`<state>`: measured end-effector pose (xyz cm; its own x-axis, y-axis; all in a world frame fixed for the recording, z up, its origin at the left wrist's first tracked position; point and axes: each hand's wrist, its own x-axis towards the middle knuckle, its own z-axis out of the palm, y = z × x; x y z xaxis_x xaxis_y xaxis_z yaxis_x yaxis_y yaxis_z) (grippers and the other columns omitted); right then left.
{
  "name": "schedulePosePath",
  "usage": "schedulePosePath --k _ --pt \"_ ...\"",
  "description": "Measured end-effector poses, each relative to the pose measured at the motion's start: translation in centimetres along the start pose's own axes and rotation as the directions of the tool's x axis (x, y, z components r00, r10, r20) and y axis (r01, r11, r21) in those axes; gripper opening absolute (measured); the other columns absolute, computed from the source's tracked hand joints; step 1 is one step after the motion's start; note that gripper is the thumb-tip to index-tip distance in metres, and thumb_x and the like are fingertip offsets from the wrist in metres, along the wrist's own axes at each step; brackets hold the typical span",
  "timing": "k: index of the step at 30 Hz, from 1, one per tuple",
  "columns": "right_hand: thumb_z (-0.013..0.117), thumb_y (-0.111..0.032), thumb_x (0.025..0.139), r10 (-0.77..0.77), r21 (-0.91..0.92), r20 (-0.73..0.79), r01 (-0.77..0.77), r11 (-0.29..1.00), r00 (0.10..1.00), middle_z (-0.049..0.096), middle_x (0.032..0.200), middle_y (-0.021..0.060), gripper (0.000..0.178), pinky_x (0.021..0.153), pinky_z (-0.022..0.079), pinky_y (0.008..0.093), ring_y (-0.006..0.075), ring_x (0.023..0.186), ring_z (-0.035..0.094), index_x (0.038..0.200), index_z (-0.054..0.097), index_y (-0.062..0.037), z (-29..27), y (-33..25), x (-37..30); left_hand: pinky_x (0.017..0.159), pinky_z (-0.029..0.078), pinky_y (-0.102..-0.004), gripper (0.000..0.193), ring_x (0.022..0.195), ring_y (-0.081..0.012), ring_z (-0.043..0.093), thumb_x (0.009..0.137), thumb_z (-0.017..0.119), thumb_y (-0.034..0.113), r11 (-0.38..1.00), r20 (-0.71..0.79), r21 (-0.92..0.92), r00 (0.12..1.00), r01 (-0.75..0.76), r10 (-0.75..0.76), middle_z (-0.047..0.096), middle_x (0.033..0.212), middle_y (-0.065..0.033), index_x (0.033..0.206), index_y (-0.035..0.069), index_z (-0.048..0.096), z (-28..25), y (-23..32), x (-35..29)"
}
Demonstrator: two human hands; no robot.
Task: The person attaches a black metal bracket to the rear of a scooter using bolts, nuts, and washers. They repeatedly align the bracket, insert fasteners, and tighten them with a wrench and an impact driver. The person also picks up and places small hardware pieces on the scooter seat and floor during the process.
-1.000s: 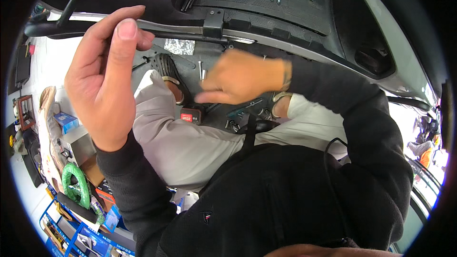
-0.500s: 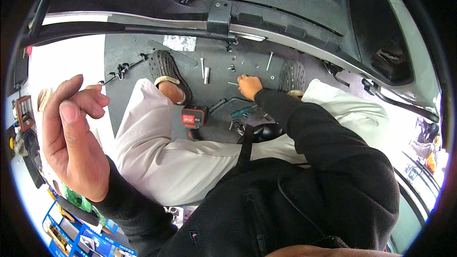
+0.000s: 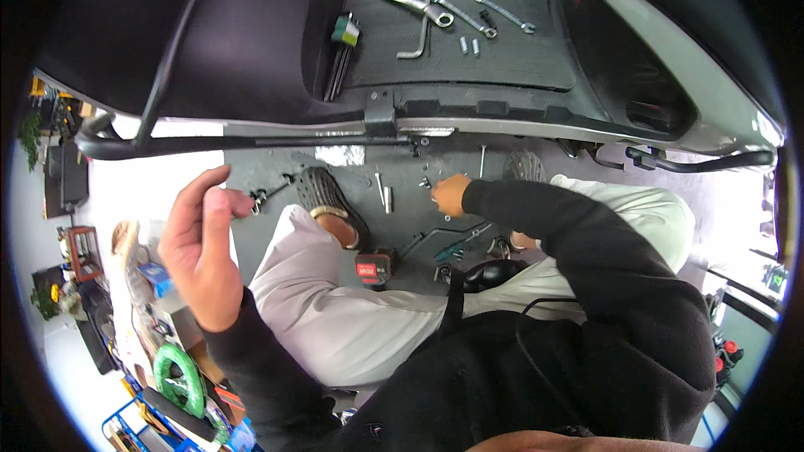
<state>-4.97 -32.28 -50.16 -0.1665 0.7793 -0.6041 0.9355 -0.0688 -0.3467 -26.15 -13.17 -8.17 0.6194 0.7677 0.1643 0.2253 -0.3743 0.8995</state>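
Grey floor mat [image 3: 276,167] under the person carries scattered hardware, with the edge of a vehicle body [image 3: 502,121] arching over it; a second dark mat [image 3: 519,50] farther up holds wrenches [image 3: 452,12] and a set of hex keys [image 3: 339,54].

Right hand [image 3: 450,194]: reaches down to the floor mat, fingers curled over small loose fasteners [image 3: 425,183]. Whether the fingertips have pinched one or only touch it cannot be told; the piece is too small and hidden under the fingers.

Left hand [image 3: 201,247]: raised, fingers loosely spread, grasping nothing.

Near the right hand's grip: a long bolt [image 3: 378,187] and a stubby pin [image 3: 387,199] lie just to its left, a thin rod [image 3: 482,161] just above it, pliers with green handles [image 3: 456,243] below it toward the knee. A red cordless tool [image 3: 375,266] sits between the legs, further toward the body.

Handling judgement: the fasteners look like steel, so rigid, light, not fragile, but small and prone to roll or slip. A fingertip pinch across the shank or head, thumb against forefinger, suits best; a greasy surface would make the hold uncertain. The mat's texture likely stops pieces from skating away.
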Motion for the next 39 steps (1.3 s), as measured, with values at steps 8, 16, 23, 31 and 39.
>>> schedulePosePath --k 8,16,23,31,39 --pt "0.071 -0.034 0.093 -0.407 -0.383 -0.487 0.230 0.895 0.772 0.069 0.096 0.0137 0.031 0.077 0.059 0.0458 0.0340 0.091 0.072 0.106 0.067 -0.0056 -23.5 -2.9 -19.0 0.066 0.039 -0.0207 0.037 0.073 -0.0026 0.053 0.101 0.070 0.017 0.990 -0.003 0.111 0.996 0.088 -0.088 0.067 0.082 0.0004 0.132 -0.003 0.066 4.7 1.0 3.5" --pt "0.069 -0.027 0.098 -0.074 -0.070 -0.974 0.030 0.997 0.212 0.067 0.095 0.0148 0.024 0.078 0.051 0.0422 0.0305 0.086 0.066 0.102 0.069 -0.0031 -28.1 4.0 -35.7 0.098 0.049 -0.0275 0.032 0.105 -0.0162 0.068 0.107 0.061 0.014 0.954 0.084 0.274 0.991 -0.124 0.105 0.074 0.108 -0.0117 0.132 -0.005 0.064 5.0 6.4 -6.4" --pt "0.072 -0.023 0.092 -0.183 -0.205 -0.953 -0.066 0.977 0.242 0.068 0.094 0.0174 0.023 0.084 0.051 0.0455 0.0391 0.093 0.064 0.098 0.071 -0.0008 -24.9 4.5 -38.3 0.095 0.051 -0.0289 0.033 0.100 -0.0136 0.067 0.108 0.060 0.018 0.949 -0.470 0.288 0.883 0.131 0.021 0.074 0.105 -0.0092 0.132 -0.004 0.066 -6.3 5.1 -17.0" --pt "0.068 -0.020 0.101 -0.123 -0.178 -0.900 -0.093 0.980 0.419 0.069 0.113 0.0202 0.027 0.090 0.053 0.0424 0.0366 0.102 0.067 0.117 0.068 0.0020 -23.2 5.5 -35.5 0.088 0.057 -0.0398 0.047 0.099 -0.0312 0.075 0.094 0.073 0.032 0.676 -0.235 0.500 0.837 0.540 -0.494 0.077 0.110 -0.0207 0.128 -0.001 0.070 -5.6 -16.5 -29.1" --pt "0.072 -0.017 0.096 0.325 0.362 -0.138 -0.258 0.896 0.936 0.067 0.081 0.0165 0.027 0.071 0.051 0.0356 0.0207 0.073 0.063 0.108 0.066 0.0061 -15.0 8.5 -36.9 0.108 0.051 -0.0473 0.079 0.132 -0.0376 0.060 0.084 0.084 0.043 0.095 -0.261 0.602 0.308 0.793 -0.915 0.060 0.143 -0.0174 0.148 0.010 0.051 7.9 -33.7 -39.9"
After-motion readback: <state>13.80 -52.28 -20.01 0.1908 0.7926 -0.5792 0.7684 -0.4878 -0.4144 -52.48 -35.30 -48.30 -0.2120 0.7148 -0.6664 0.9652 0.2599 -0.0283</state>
